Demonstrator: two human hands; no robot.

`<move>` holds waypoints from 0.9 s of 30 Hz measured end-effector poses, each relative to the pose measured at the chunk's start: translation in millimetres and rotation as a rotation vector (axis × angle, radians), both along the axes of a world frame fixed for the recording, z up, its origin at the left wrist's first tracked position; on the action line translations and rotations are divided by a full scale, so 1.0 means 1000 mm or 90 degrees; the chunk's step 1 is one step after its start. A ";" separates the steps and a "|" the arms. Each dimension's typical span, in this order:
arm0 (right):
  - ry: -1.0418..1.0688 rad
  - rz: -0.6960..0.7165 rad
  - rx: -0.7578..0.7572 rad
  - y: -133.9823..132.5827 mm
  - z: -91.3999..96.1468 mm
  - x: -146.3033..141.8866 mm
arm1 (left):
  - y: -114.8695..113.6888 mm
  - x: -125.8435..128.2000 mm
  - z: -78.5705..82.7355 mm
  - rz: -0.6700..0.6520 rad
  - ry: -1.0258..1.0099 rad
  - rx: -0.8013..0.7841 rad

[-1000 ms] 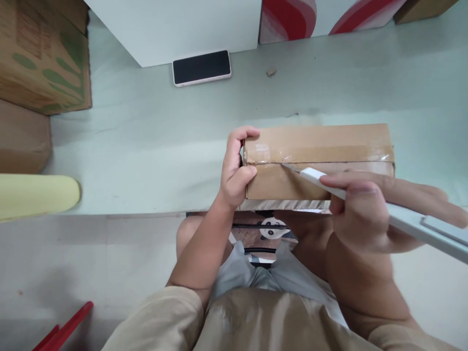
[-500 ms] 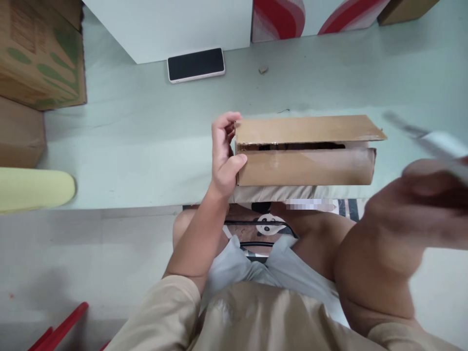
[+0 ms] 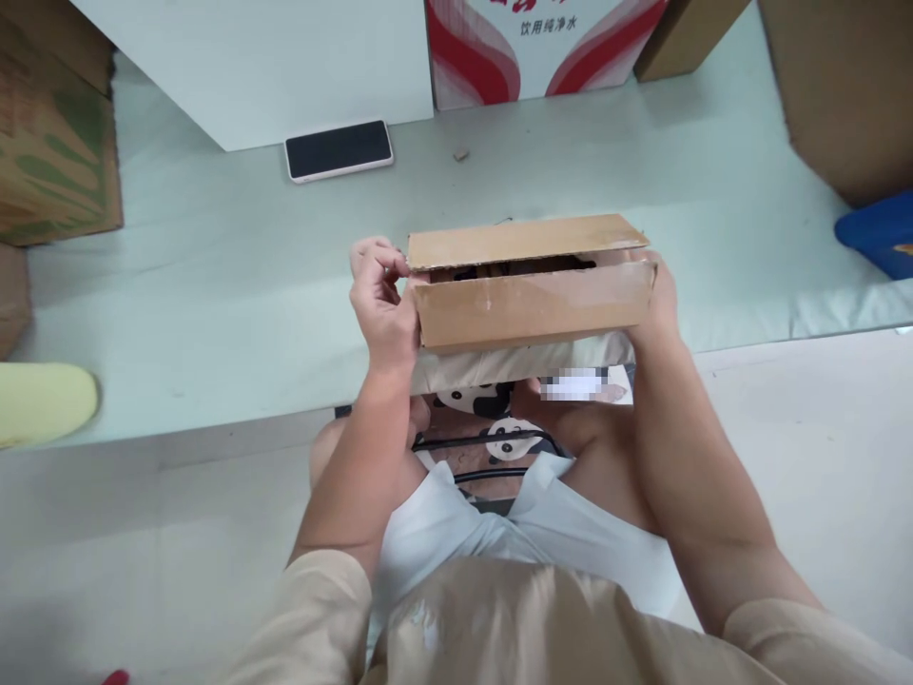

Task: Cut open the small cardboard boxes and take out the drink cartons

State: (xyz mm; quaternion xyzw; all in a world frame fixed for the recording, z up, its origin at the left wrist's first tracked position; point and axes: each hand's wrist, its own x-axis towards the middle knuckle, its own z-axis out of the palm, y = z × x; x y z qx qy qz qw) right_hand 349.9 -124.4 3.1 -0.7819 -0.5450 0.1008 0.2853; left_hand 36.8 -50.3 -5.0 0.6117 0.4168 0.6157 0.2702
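Note:
A brown cardboard box [image 3: 534, 306] lies near the front edge of the table, its two long top flaps parted by a narrow dark slit. Strips of clear tape shine on the near flap. At the box's left end is my left hand [image 3: 385, 304], fingers curled by the corner and thumb at the end of the slit. My right hand [image 3: 657, 300] is wrapped round the right end, its fingers mostly hidden behind the cardboard. What lies inside the slit is too dark to make out.
Behind the box, a phone [image 3: 339, 150] lies against a white carton [image 3: 285, 67]. A red-and-white carton [image 3: 542, 57] and brown cartons [image 3: 57, 143] line the back and sides. A yellow-green object [image 3: 47, 404] sits at left, a blue one [image 3: 881, 233] at right.
My right hand has come in from the right to the box's right end; the blurred grey-and-white tool it held is out of sight. My left thumb has shifted to the slit. The view has turned rightward.

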 end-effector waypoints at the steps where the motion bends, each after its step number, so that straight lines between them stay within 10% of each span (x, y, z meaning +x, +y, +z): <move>1: 0.020 -0.029 0.032 -0.001 0.005 -0.004 | 0.001 -0.003 0.003 0.005 0.025 0.010; 8: 0.263 0.020 0.403 -0.017 0.038 -0.049 | -0.003 -0.015 0.022 -0.116 0.134 0.033; 13: 0.231 0.252 0.384 -0.019 0.033 -0.049 | -0.002 -0.024 0.027 -0.300 0.180 0.062; 19: 0.186 0.339 0.319 -0.025 0.025 -0.045 | -0.002 -0.028 0.025 -0.279 0.132 0.014; 27: 0.082 0.011 0.386 -0.027 0.012 -0.077 | -0.001 -0.026 0.040 -0.081 -0.061 0.028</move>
